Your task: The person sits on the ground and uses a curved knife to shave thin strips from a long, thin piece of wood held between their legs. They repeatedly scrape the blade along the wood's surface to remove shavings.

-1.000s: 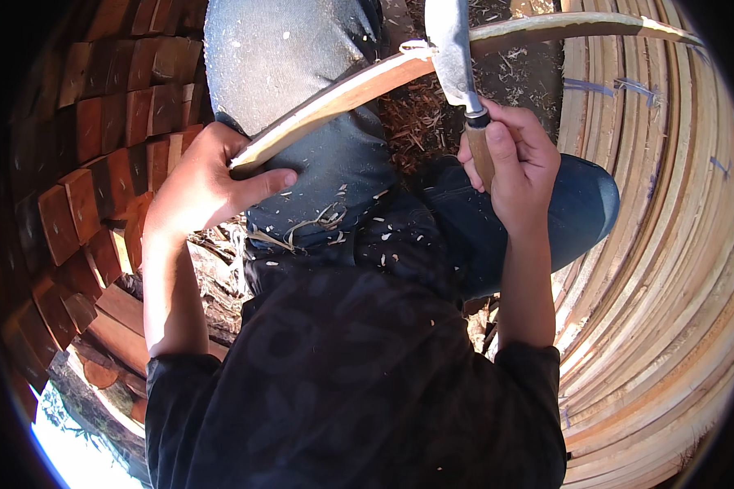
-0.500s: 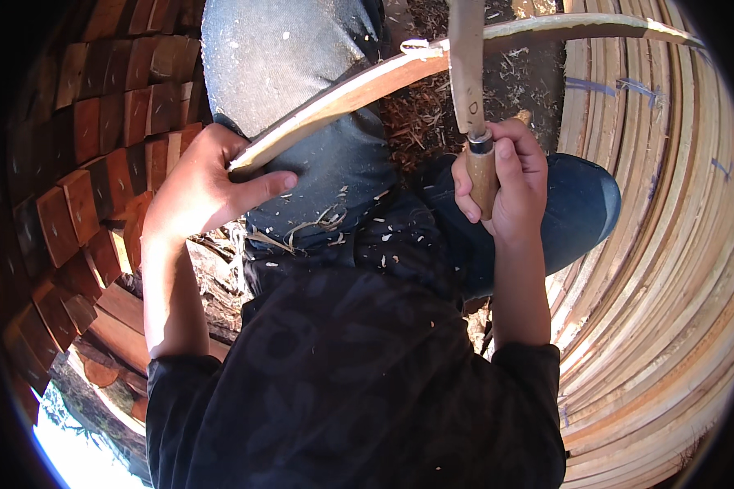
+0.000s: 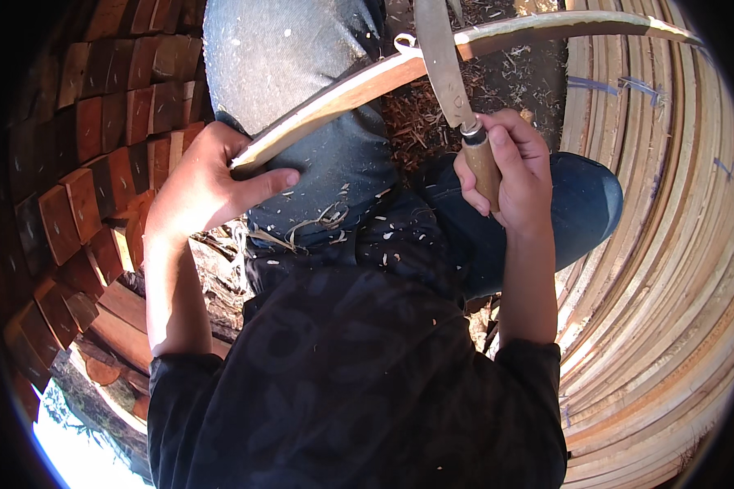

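Right across the lap lies a long curved wooden strip [image 3: 359,90], its near end at the left thigh, its far end running out to the right, past the stack of bent slats [image 3: 652,269]. Its long axis goes from near-left to far-right, bowed gently upward in the middle. The left hand [image 3: 208,187] closes around the near end, fingers wrapped under and thumb laid flat along the grey trouser leg [image 3: 302,81]. The right hand [image 3: 510,167] is fisted tight on the wooden handle of a knife [image 3: 457,90], whose blade points away from the body and crosses the strip close to its middle.

Judging by the pale shavings [image 3: 326,224] scattered on the trousers and dark shirt [image 3: 359,383], a fair amount of whittling looks done; the strip's surface near the left hand seems smooth and light, while the far stretch looks darker, so that part probably remains to be worked. Stacked reddish wood blocks [image 3: 81,187] fill the left side, and chips litter the ground [image 3: 420,126] between the knees.
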`<state>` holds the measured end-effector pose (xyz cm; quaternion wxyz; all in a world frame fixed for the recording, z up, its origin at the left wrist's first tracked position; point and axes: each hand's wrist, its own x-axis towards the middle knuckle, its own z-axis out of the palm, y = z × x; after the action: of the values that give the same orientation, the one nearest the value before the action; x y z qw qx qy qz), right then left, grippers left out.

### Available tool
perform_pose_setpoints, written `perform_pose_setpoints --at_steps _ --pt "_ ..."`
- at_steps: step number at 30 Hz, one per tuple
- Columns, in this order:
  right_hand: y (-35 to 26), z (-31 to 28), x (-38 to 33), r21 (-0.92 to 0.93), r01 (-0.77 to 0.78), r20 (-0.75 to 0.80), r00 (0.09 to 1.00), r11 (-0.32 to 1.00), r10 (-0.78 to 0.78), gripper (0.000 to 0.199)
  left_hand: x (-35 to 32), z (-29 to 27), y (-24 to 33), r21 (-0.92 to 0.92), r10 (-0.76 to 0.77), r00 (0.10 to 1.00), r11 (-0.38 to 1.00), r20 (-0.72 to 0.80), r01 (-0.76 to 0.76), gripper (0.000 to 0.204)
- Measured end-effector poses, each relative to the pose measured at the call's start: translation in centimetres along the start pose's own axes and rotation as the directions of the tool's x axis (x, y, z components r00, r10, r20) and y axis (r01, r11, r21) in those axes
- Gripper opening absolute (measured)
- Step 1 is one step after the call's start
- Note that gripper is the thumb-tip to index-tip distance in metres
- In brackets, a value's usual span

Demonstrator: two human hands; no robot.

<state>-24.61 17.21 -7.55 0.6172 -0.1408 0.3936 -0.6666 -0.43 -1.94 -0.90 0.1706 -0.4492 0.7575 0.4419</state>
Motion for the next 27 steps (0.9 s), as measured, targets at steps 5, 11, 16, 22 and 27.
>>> perform_pose_setpoints --at_steps 5,11,16,22,27 --pt "0.6 0.5 -0.2 0.144 0.159 -0.097 0.984 0.977 -0.146 0.027 0.1 -0.6 1.8 -0.006 -0.034 0.997 0.999 0.071 0.034 0.043" --pt "0.8 0.8 -0.1 -0.529 0.239 -0.106 0.933 0.814 -0.343 0.021 0.3 -0.5 1.7 -0.039 -0.013 0.997 0.999 0.077 0.016 0.040" --pt "-0.3 0.2 0.2 -0.303 0.281 -0.201 0.915 0.911 -0.349 0.018 0.2 -0.5 1.4 -0.015 0.021 0.997 1.000 0.077 -0.020 0.034" --pt "0.2 0.0 0.0 -0.432 0.243 -0.117 0.940 0.869 -0.321 0.019 0.1 -0.4 1.6 -0.043 0.061 0.995 0.997 0.075 -0.058 0.032" --pt "1.1 1.1 0.0 -0.402 0.239 -0.102 0.948 0.884 -0.303 0.015 0.3 -0.3 1.7 -0.009 0.054 0.998 0.999 0.038 -0.053 0.034"
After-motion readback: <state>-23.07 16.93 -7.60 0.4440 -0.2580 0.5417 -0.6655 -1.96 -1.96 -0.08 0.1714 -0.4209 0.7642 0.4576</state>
